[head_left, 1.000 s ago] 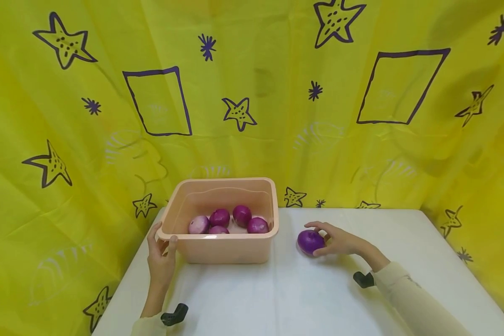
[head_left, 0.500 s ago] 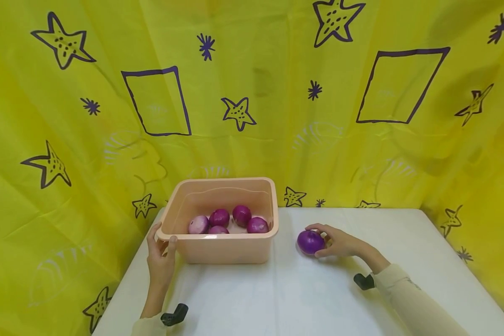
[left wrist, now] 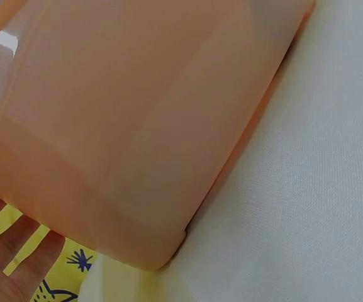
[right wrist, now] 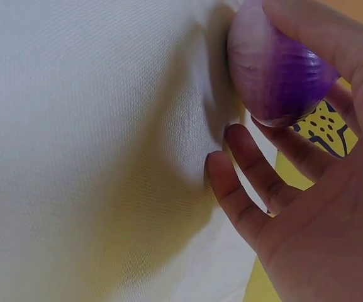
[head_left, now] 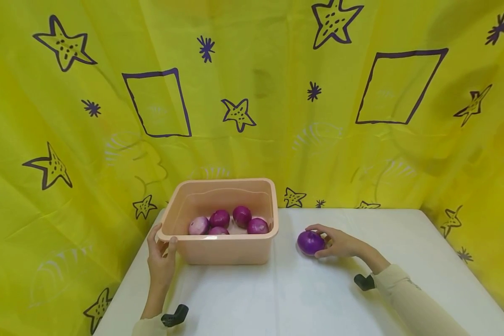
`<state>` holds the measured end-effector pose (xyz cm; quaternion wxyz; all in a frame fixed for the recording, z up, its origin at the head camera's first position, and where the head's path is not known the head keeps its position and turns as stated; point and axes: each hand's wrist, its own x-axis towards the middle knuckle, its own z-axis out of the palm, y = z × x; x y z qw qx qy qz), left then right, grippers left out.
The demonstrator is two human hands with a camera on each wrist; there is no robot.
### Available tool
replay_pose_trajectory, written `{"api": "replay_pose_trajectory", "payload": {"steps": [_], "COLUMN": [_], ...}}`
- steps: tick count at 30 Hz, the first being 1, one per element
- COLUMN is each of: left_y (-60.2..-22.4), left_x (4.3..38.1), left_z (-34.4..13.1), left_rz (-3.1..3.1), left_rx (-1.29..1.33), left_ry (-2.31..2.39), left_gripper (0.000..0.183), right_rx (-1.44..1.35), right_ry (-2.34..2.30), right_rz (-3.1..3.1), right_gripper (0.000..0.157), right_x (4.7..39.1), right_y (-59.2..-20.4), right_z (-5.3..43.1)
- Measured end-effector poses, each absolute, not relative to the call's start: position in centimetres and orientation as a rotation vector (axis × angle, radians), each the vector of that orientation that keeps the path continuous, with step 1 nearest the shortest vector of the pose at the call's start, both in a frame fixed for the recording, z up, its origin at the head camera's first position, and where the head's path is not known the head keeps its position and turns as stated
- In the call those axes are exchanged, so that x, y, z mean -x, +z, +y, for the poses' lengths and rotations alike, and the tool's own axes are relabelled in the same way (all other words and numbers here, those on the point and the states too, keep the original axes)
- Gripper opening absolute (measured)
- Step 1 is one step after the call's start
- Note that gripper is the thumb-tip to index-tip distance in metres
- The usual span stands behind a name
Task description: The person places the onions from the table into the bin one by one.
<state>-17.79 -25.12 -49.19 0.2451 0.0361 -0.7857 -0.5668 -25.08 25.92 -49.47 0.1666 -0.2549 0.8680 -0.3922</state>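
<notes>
A peach plastic bin (head_left: 224, 252) stands on the white table, left of the middle. Inside it lie several red onions (head_left: 241, 216), one of them paler (head_left: 199, 226). My left hand (head_left: 160, 261) grips the bin's rim at the near left corner. In the left wrist view, fingers (left wrist: 39, 258) lie along the bin's outer wall (left wrist: 118, 138). To the right of the bin, a single purple onion (head_left: 310, 242) sits on the table. My right hand (head_left: 339, 241) holds that onion from its right side with thumb and fingers. The right wrist view shows the onion's (right wrist: 282, 69) pale and purple skin; two lower fingers (right wrist: 231, 189) stay off it.
The white-covered table (head_left: 252, 298) runs back to a yellow curtain (head_left: 273, 154) printed with stars and frames. The curtain also closes in the left and right sides. The bin's right wall (head_left: 275, 210) stands between the loose onion and the ones inside.
My right index finger has come down onto the purple onion, and the thumb has shifted slightly. The onion, the bin and my left hand stay where they were.
</notes>
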Motion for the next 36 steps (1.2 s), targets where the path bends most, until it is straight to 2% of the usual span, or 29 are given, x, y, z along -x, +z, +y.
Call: {"api": "replay_pose_trajectory", "payload": {"steps": [11,24,36], "left_y": [-49.0,-48.9,-48.9], "left_x": [17.6,17.5,17.4], "left_z": [-25.0,-24.9,-24.9], "left_rz": [-2.160,-2.159,-2.163], "left_rx": [-0.109,-0.108,-0.119], "left_ry": [-1.538,-1.534,-1.539], "left_gripper": [0.063,0.064,0.064], "right_rx": [0.813,0.872,0.905], "right_ry": [-1.042,-1.065,-1.127], "right_rz": [2.499,2.605,2.701], "right_gripper": [0.073,0.070,0.072], "right_x": [25.5,27.1,28.7], "right_y": [-47.6,-40.2,-35.2], "right_z": [26.3,27.1,26.1]}}
